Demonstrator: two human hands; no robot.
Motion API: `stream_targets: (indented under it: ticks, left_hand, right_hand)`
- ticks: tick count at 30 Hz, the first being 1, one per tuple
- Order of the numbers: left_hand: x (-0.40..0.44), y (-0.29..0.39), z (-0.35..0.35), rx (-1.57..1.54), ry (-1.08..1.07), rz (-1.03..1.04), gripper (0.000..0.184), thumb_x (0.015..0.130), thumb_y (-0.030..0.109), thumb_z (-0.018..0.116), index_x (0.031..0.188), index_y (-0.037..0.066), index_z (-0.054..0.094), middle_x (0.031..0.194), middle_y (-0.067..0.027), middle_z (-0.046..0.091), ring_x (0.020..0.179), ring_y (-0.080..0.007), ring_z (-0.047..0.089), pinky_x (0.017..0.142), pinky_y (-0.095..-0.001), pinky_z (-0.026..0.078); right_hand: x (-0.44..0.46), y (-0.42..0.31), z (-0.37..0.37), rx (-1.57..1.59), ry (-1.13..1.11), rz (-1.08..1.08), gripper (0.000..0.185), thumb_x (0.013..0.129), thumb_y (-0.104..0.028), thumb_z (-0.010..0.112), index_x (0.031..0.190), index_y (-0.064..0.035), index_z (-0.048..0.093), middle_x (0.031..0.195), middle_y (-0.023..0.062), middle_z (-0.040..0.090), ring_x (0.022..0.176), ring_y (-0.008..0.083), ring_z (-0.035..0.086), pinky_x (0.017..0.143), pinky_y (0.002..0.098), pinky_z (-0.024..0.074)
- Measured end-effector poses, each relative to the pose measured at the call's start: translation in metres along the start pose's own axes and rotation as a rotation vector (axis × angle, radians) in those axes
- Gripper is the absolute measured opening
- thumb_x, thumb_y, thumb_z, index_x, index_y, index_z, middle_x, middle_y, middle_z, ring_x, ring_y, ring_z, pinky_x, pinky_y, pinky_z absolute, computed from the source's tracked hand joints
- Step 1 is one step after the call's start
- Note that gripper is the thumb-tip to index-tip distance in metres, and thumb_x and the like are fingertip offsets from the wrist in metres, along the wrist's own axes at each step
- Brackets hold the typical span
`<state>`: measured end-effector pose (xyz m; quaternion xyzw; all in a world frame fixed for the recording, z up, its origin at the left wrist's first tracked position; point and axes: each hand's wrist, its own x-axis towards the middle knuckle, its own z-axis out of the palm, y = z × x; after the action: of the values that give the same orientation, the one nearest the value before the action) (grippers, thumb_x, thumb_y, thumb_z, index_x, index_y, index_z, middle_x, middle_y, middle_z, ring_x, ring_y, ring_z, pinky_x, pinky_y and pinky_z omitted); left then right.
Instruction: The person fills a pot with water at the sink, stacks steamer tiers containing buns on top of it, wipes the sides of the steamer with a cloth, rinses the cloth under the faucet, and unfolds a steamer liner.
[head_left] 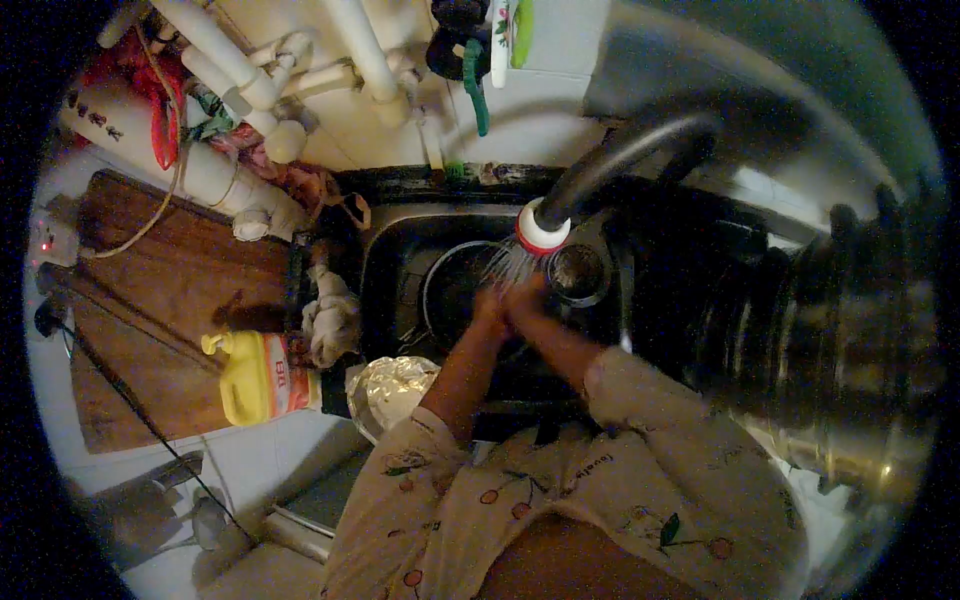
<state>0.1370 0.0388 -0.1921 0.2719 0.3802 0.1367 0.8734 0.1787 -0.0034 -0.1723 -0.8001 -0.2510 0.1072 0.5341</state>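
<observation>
Water sprays from the red-and-white head (pixel 543 230) of a dark curved tap (pixel 630 155) onto both my hands. My left hand (pixel 489 304) and my right hand (pixel 524 298) are together over the dark sink (pixel 390 235), touching or overlapping. Their fingers are blurred by motion and spray, so I cannot make out whether they hold anything. Below and to the left of them is a round pan or bowl (pixel 428 285) with a pale rim. A round metal strainer or drain basket (pixel 578 274) is just right of my right hand.
A foil-like silver dish (pixel 392 390) rests by the sink's near left corner. Left of it stands a yellow jug (pixel 247 378) on a wooden board (pixel 150 300). A crumpled cloth (pixel 331 318) hangs at the sink's left edge. White pipes (pixel 360 55) run along the wall.
</observation>
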Motion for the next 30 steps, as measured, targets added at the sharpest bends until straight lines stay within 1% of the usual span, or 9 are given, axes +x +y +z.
stream_targets:
  ticks: [3,5,9,10,14,17,21,26,30]
  left_hand:
    - [-0.004,0.013,0.002,0.849,-0.052,0.282,0.052,0.085,0.046,0.038,0.117,0.005,0.046,0.115,-0.0119,0.051,0.100,-0.0284,0.050,0.084,-0.0404,0.041]
    - [0.030,0.006,-0.024,-0.145,-0.206,-0.041,0.050,0.086,0.044,0.035,0.117,0.006,0.046,0.114,-0.0115,0.052,0.100,-0.0287,0.051,0.084,-0.0407,0.041]
    - [0.048,-0.015,-0.046,-0.186,-0.114,0.040,0.047,0.087,0.043,0.038,0.116,0.008,0.048,0.108,-0.0121,0.054,0.097,-0.0267,0.052,0.083,-0.0388,0.042]
    - [-0.012,0.026,0.006,0.172,0.179,-0.033,0.045,0.085,0.041,0.044,0.115,0.007,0.048,0.104,-0.0098,0.057,0.091,-0.0243,0.054,0.079,-0.0365,0.044]
    - [-0.059,0.047,0.042,0.080,-0.005,-0.084,0.042,0.084,0.034,0.049,0.114,0.004,0.048,0.099,-0.0062,0.058,0.085,-0.0201,0.055,0.075,-0.0333,0.045]
    - [-0.061,0.063,0.024,0.413,0.031,0.190,0.039,0.081,0.024,0.054,0.113,0.003,0.047,0.097,-0.0054,0.058,0.084,-0.0194,0.056,0.074,-0.0317,0.045]
    - [-0.090,0.077,0.034,0.943,-0.117,0.736,0.047,0.073,0.011,0.061,0.117,0.004,0.044,0.100,-0.0083,0.058,0.089,-0.0226,0.056,0.077,-0.0318,0.044]
    - [-0.099,0.084,0.049,1.067,-0.019,0.769,0.056,0.067,0.005,0.063,0.119,0.004,0.041,0.105,-0.0164,0.055,0.095,-0.0300,0.054,0.081,-0.0343,0.043]
    - [-0.122,0.114,0.050,1.468,0.103,0.774,0.041,0.066,0.005,0.062,0.105,0.003,0.050,0.097,-0.0188,0.056,0.088,-0.0342,0.054,0.077,-0.0380,0.044]
  right_hand:
    - [0.029,0.005,-0.008,0.051,-0.027,0.010,0.025,0.081,-0.020,0.051,0.097,-0.0007,0.055,0.092,0.0122,0.059,0.086,0.0234,0.056,0.075,0.0390,0.0441]
    - [0.000,-0.028,-0.007,-0.018,0.021,-0.023,0.025,0.081,-0.020,0.051,0.097,-0.0006,0.055,0.092,0.0124,0.059,0.086,0.0237,0.056,0.075,0.0395,0.0442]
    - [-0.007,-0.032,-0.007,-0.044,0.019,0.022,0.025,0.081,-0.020,0.051,0.096,-0.0004,0.056,0.093,0.0129,0.060,0.086,0.0242,0.057,0.075,0.0405,0.0443]
    - [0.008,-0.004,-0.008,0.058,0.011,0.037,0.026,0.081,-0.020,0.052,0.098,-0.0011,0.055,0.096,0.0121,0.059,0.088,0.0238,0.056,0.076,0.0405,0.0440]
    - [0.074,0.039,-0.013,0.450,-0.018,0.060,0.029,0.082,-0.020,0.052,0.106,-0.0040,0.051,0.108,0.0092,0.054,0.096,0.0222,0.053,0.081,0.0403,0.0430]
    - [0.067,-0.057,-0.058,0.893,-0.355,0.664,0.027,0.083,-0.025,0.052,0.103,-0.0060,0.052,0.106,0.0089,0.055,0.092,0.0206,0.055,0.080,0.0374,0.0441]
    - [0.061,-0.062,-0.066,0.962,-0.525,0.636,0.022,0.084,-0.027,0.052,0.096,-0.0088,0.054,0.094,0.0057,0.057,0.084,0.0185,0.055,0.075,0.0346,0.0452]
    - [0.058,-0.094,-0.085,0.882,-0.488,0.450,0.020,0.080,-0.018,0.057,0.095,-0.0048,0.056,0.091,0.0047,0.059,0.082,0.0160,0.056,0.073,0.0296,0.0446]
    - [0.060,-0.095,-0.119,0.131,-0.341,0.202,0.025,0.082,-0.028,0.056,0.085,-0.0050,0.063,0.077,0.0045,0.063,0.072,0.0191,0.060,0.067,0.0336,0.0473]
